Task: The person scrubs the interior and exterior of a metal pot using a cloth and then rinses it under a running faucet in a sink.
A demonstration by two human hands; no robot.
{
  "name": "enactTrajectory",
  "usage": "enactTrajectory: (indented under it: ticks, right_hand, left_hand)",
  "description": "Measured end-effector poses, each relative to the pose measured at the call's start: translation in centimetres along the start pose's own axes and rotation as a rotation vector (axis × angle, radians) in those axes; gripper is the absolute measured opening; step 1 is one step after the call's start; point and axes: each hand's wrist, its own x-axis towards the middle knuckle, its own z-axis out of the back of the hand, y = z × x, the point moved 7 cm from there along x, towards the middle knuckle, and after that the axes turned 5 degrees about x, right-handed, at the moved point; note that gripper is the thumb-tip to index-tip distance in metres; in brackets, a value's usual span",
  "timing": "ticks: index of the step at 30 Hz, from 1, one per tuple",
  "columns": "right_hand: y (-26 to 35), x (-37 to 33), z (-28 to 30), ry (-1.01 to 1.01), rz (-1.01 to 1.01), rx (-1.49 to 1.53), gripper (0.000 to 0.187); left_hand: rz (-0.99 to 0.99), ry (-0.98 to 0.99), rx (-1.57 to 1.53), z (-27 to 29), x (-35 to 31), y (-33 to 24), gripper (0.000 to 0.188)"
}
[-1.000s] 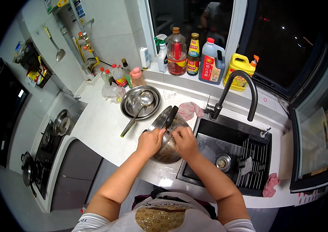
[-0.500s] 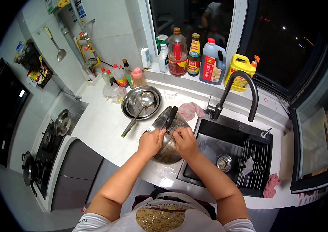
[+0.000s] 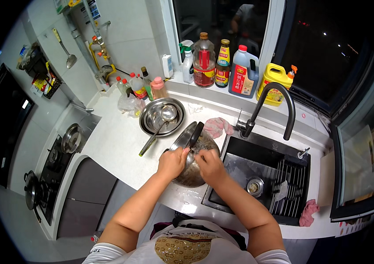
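A stained metal pan with a black handle rests tilted on the counter, left of the sink. Its underside shows brownish marks, and a shiny steel part lies along its far left side. My left hand is closed on the pan close to the handle, thumb pointing up. Over the pan's right side, my right hand has its fingers bent and pressed together. Whatever lies between those fingers is hidden. Greyish, wiry-looking texture shows on the pan just beyond them, too small to name.
Nested steel bowls with a ladle stand beyond the pan. A pink cloth lies by the black sink, under a tall curved faucet. Bottles line the windowsill. The stove is far left.
My right hand has shifted slightly left and down over the pan, its fingers more curled. The left hand keeps its hold, and the pan has hardly moved.
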Motion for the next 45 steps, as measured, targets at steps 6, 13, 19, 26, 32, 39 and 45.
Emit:
enactTrajectory:
  ticks: [6, 13, 19, 26, 32, 39, 45]
  right_hand:
    - [-0.7, 0.2, 0.1, -0.012, -0.054, -0.015, 0.023]
    - [-0.6, 0.4, 0.2, -0.032, -0.067, -0.007, 0.024]
    - [-0.9, 0.6, 0.4, -0.01, -0.053, -0.011, 0.022]
    - [0.4, 0.1, 0.0, 0.013, -0.055, -0.014, 0.022]
    - [1.1, -0.2, -0.2, -0.069, -0.147, -0.031, 0.024]
    - [1.0, -0.2, 0.1, -0.102, -0.321, -0.028, 0.025]
    - [0.3, -0.8, 0.4, -0.103, -0.379, -0.048, 0.021]
  left_hand:
    - [-0.006, -0.018, -0.014, -0.1, -0.3, -0.2, 0.039]
    - [-0.008, -0.016, -0.027, 0.4, 0.2, -0.5, 0.039]
    - [-0.023, -0.022, -0.02, 0.2, 0.0, -0.3, 0.038]
    - [-0.006, -0.011, 0.008, -0.1, -0.3, -0.2, 0.038]
    - [0.043, -0.037, 0.022, -0.7, -0.5, -0.4, 0.038]
    - [0.098, 0.016, 0.015, -1.5, -1.1, -1.4, 0.037]
    - [0.098, 0.064, -0.049, -1.8, -1.5, -1.7, 0.03]
